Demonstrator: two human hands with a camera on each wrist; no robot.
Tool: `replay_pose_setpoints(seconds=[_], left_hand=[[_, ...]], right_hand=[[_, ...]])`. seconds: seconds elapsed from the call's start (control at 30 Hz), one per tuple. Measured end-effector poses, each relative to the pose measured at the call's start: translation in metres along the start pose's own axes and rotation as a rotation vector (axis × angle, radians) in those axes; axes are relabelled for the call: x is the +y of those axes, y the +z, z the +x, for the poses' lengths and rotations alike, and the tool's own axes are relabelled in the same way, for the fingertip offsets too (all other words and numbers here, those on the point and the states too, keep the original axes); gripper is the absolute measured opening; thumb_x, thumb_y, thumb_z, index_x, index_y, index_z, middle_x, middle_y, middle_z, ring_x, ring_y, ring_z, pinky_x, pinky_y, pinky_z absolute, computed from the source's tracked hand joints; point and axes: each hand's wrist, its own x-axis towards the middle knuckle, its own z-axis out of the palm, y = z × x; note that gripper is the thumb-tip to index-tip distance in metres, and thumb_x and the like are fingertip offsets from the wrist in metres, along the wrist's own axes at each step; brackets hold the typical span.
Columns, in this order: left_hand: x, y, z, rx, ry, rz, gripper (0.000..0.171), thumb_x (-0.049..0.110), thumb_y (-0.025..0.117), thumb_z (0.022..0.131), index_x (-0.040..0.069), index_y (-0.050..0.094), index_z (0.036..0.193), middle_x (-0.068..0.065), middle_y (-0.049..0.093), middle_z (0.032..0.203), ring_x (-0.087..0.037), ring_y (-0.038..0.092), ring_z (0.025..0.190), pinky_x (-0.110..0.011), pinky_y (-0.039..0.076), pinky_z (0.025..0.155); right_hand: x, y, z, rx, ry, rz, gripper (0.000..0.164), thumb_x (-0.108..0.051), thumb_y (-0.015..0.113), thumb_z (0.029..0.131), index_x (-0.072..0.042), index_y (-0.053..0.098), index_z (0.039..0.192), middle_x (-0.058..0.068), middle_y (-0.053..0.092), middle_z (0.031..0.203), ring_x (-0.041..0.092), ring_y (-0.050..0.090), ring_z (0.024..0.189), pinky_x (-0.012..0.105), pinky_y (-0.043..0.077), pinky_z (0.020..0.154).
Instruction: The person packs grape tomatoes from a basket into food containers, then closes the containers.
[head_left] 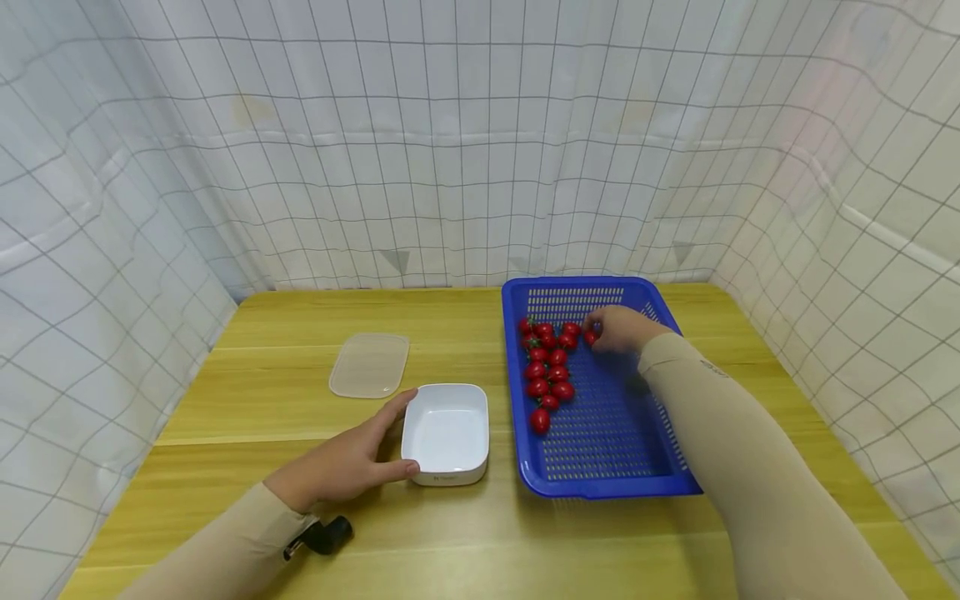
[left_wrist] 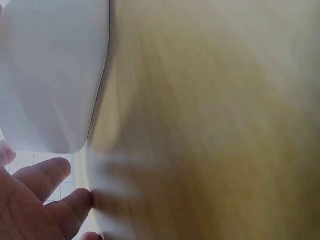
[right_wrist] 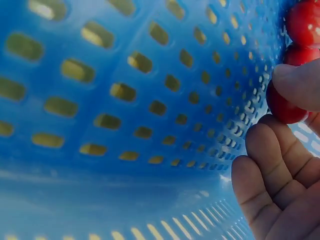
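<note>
A white square dish [head_left: 447, 429] stands on the wooden table, its inside bare. My left hand [head_left: 352, 458] rests against its left side, thumb at the near corner and fingers at the far corner; the left wrist view has the dish wall [left_wrist: 52, 75] beside the fingertips [left_wrist: 60, 167]. Inside the blue basket [head_left: 600, 487], my right hand [head_left: 618, 327] pinches a cherry tomato [head_left: 591, 337]. In the right wrist view the thumb presses on that tomato [right_wrist: 286, 105]. Several other red cherry tomatoes [head_left: 557, 357] lie along the basket's left side, a few with green stems.
A translucent flat lid [head_left: 370, 365] lies on the table [head_left: 262, 367], behind and left of the dish. White checked curtains [head_left: 465, 167] hang behind and along both sides. A black wrist camera [head_left: 327, 535] is strapped at the left sleeve.
</note>
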Motion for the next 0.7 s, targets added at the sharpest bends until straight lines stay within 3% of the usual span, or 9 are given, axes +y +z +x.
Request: replay_pose_setpoints(seconds=[0.2, 0.4, 0.57, 0.7], left_hand=[[0.004, 0.0, 0.001, -0.013, -0.001, -0.005, 0.107, 0.058, 0.072, 0.095, 0.015, 0.01, 0.17, -0.012, 0.027, 0.173, -0.037, 0.03, 0.158, -0.063, 0.028, 0.125], [0.006, 0.001, 0.005, -0.002, 0.017, 0.002, 0.104, 0.054, 0.073, 0.096, 0.015, 0.011, 0.17, -0.015, 0.03, 0.172, -0.04, 0.033, 0.157, -0.064, 0.029, 0.124], [0.005, 0.0, 0.003, -0.001, 0.005, 0.0, 0.104, 0.053, 0.074, 0.096, 0.015, 0.011, 0.17, -0.016, 0.03, 0.171, -0.04, 0.033, 0.156, -0.063, 0.029, 0.125], [0.004, 0.0, 0.001, -0.002, -0.004, 0.002, 0.105, 0.054, 0.074, 0.095, 0.016, 0.011, 0.17, -0.016, 0.031, 0.171, -0.039, 0.034, 0.156, -0.063, 0.03, 0.124]], right_hand=[[0.0, -0.013, -0.009, 0.056, -0.029, -0.003, 0.033, -0.008, 0.072, 0.082, -0.007, 0.071, 0.115, 0.011, 0.073, 0.1, 0.027, 0.067, 0.093, 0.045, 0.056, 0.085], [-0.018, -0.039, -0.025, 0.118, -0.038, 0.024, 0.033, -0.008, 0.073, 0.088, -0.006, 0.069, 0.121, 0.014, 0.074, 0.104, 0.029, 0.068, 0.097, 0.048, 0.056, 0.088], [-0.063, -0.058, -0.036, 0.141, -0.134, 0.051, 0.032, -0.009, 0.074, 0.09, -0.009, 0.067, 0.121, 0.01, 0.073, 0.102, 0.026, 0.067, 0.095, 0.047, 0.055, 0.09], [-0.109, -0.06, -0.043, 0.102, -0.248, 0.074, 0.034, -0.009, 0.074, 0.091, -0.012, 0.067, 0.124, 0.008, 0.074, 0.106, 0.021, 0.067, 0.094, 0.041, 0.055, 0.087]])
